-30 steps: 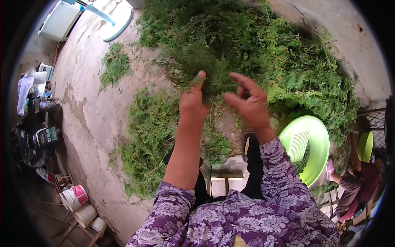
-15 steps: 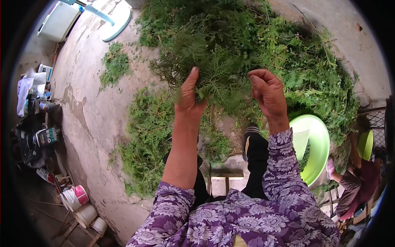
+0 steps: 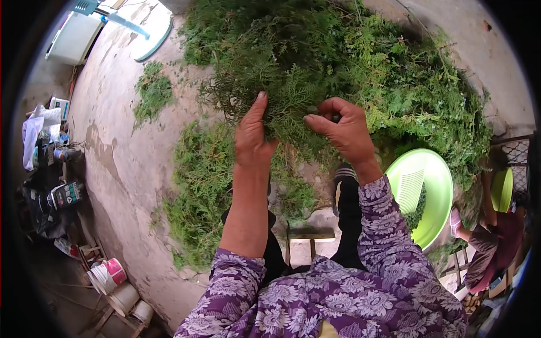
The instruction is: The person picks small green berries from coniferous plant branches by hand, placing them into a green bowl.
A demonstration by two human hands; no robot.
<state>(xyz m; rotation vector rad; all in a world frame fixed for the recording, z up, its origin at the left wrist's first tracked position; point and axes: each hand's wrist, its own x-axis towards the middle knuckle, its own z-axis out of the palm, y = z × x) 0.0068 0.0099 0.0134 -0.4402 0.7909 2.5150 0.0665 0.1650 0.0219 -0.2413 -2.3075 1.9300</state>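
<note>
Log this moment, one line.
left hand: holding feathery green sprig | right hand: at sprig's right edge, grip unclear | round lime-green plastic basin: small round green pieces inside

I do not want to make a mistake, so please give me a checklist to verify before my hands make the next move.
1. Left hand holding the leafy sprig: ok.
2. Right hand close to the sprig: ok.
3. Something pinched in the right fingers: cannot tell.
4. Green basin beside the right forearm: ok.
5. Basin fully visible: not ok, the right sleeve hides part.
</note>
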